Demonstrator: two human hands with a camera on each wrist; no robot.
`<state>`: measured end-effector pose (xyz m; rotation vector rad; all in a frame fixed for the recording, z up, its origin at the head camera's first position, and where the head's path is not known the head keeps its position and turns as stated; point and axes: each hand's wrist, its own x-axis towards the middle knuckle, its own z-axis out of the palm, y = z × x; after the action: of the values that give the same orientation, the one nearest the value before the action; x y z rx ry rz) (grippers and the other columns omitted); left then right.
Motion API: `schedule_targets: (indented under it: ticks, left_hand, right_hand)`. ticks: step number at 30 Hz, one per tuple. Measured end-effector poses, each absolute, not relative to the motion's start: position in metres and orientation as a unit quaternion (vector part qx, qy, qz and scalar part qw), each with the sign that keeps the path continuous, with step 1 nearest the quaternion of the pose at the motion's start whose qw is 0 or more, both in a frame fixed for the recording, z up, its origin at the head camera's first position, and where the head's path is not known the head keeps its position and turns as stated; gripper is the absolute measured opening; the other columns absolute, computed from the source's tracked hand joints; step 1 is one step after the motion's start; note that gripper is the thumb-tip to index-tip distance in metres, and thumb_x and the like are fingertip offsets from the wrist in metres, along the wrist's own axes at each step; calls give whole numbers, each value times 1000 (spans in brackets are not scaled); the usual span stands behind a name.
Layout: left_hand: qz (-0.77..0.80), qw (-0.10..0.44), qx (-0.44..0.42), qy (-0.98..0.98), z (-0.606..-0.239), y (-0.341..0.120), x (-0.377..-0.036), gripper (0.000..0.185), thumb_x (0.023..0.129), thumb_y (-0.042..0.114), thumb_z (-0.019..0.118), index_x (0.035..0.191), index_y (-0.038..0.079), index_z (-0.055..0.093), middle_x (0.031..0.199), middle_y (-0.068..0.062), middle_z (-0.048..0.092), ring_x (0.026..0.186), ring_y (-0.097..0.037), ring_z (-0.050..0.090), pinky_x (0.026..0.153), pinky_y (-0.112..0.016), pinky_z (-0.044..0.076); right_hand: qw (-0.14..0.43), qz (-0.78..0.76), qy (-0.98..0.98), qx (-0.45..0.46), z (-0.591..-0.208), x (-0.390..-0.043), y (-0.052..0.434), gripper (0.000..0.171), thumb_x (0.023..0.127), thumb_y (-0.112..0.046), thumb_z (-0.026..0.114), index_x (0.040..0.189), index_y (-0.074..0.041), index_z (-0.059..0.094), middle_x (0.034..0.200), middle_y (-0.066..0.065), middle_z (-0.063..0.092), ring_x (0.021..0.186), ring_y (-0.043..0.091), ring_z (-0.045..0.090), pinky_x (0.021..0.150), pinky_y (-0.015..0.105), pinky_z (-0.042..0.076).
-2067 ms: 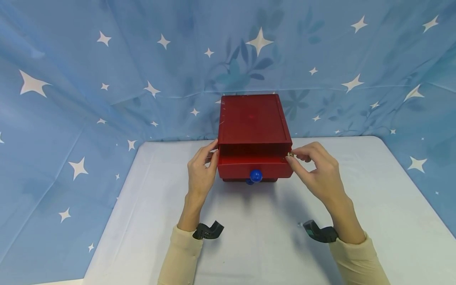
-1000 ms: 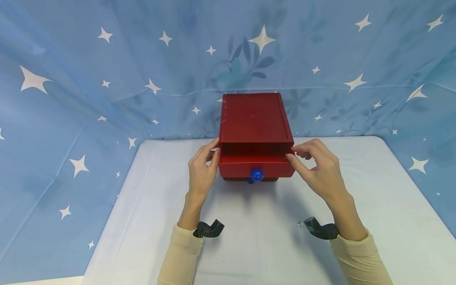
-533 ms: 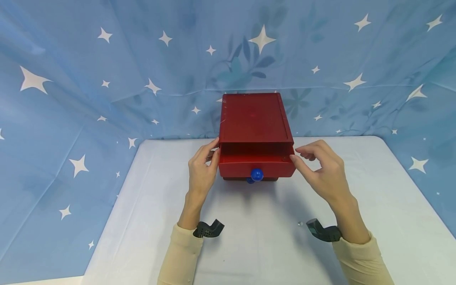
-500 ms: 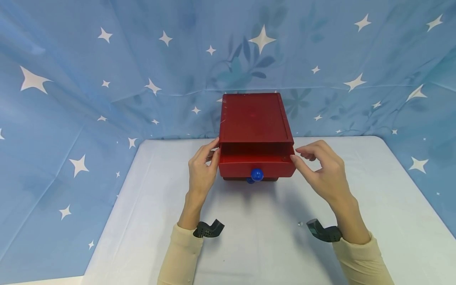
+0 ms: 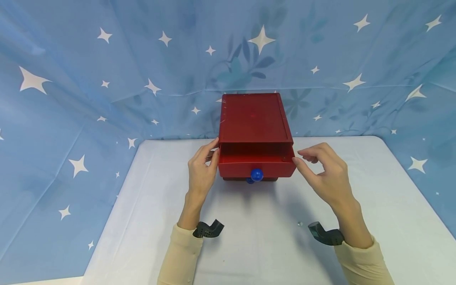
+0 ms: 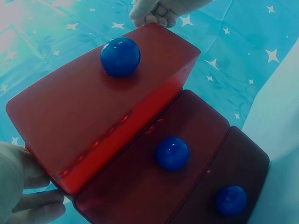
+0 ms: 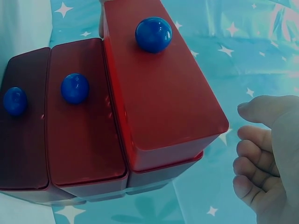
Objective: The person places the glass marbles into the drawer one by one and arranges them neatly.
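A red cabinet has three drawers, each with a blue round knob. Its top drawer is pulled partway out, knob facing the person. My left hand rests its fingertips against the left side of the cabinet and drawer. To the right, my right hand is raised with loosely bent fingers and nothing between them; in the right wrist view a gap shows between it and the drawer's front corner. A small dark spot shows inside the drawer's right corner.
The cabinet stands on a white-covered table, against a blue curtain with white stars. A tiny clear round thing lies on the table, left of the right wrist's black camera mount.
Earlier my right hand pinched a small gold-coloured thing at the drawer's right edge; that is gone from the fingers, and the hand has drawn back rightward. The left hand stays put.
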<state>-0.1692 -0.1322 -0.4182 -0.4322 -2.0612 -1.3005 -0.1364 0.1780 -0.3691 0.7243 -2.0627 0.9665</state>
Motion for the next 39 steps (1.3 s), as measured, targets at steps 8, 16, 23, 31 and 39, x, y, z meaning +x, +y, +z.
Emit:
schedule_targets:
  ticks: [8,16,23,31,39]
  left_hand:
    - [-498,329,-165,-785,-418,-132,-169,37,97,9,65,134,12,65,116,-9,73,85,-21,74,80,-35,64]
    - [-498,331,-168,-784,-419,-133,-170,37,97,8,64,133,11,65,116,-10,73,86,-21,74,80,-36,64]
    - [-491,329,-168,-789,-419,-132,-170,36,97,9,64,134,9,65,117,-11,72,86,-22,74,81,-34,63]
    - [-494,326,-166,-789,-419,-132,-170,37,98,10,64,134,11,64,118,-11,72,88,-21,74,81,-33,63]
    - [-496,328,-170,-786,-419,-132,-170,37,98,9,63,135,10,64,118,-11,72,87,-22,74,81,-34,63]
  right_hand:
    - [374,376,-799,285,-370,-135,179,39,94,-34,68,98,4,73,89,16,66,84,12,55,82,9,44]
    - [368,370,-807,277,-371,-131,181,37,93,-33,68,99,3,73,91,15,67,84,15,55,83,7,43]
    - [366,366,-812,271,-372,-128,182,33,91,-29,70,99,3,73,92,15,68,84,15,56,85,6,43]
    - [364,366,-814,265,-373,-124,183,43,95,-39,65,99,3,73,92,15,68,84,14,57,85,6,43]
    - [368,370,-811,264,-375,-122,184,38,93,-34,67,98,3,73,91,15,68,85,10,56,85,6,44]
